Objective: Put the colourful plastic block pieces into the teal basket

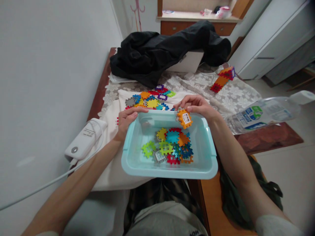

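Observation:
A light blue plastic bin (169,173) sits close in front of my body, with several square interlocking building pieces (169,146) in green, blue, red, orange and grey on its floor. My left hand (129,119) grips the bin's far left corner, its fingers lying along the rim. Over the far right part of the rim, my right hand (194,105) pinches an orange interlocking piece (184,118) with a white label, and a greyish piece shows partly behind it. Beyond the bin lies a loose pile of similar pieces (152,102) on a white cloth, partly hidden by the rim.
A red and orange assembled piece (222,79) lies at the table's far right. A clear plastic bottle (265,114) is right of my right forearm. Black fabric (157,49) covers the back of the table. On the left are a white power strip (85,137) and its cable.

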A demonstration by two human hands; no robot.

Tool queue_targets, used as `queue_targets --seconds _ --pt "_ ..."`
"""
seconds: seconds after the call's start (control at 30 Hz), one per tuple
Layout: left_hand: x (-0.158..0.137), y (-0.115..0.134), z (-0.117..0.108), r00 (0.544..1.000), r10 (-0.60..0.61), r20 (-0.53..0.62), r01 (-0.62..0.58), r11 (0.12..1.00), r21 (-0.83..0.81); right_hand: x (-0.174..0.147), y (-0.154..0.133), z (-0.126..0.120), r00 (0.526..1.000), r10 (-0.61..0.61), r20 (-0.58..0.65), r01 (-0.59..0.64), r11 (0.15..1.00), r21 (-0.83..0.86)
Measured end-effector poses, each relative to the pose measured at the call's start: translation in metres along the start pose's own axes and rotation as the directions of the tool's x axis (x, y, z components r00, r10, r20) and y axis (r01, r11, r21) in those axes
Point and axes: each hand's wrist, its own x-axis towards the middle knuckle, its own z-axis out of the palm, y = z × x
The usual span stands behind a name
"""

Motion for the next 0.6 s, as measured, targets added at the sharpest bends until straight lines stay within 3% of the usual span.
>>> queue_targets --seconds 0.3,0.6 --pt "-0.0028 0.0059 0.0061 0.999 -0.001 -0.046 0.002 1.000 0.010 0.0009 -0.0016 0.0024 1.000 -0.001 0.012 0.001 0.999 -0.034" --pt "-0.0006 0.0029 0.0036 0.997 -0.017 -0.072 0.019 1.000 0.020 0.0034 0.0022 0.0025 0.997 -0.008 0.081 0.003 0.998 0.064"
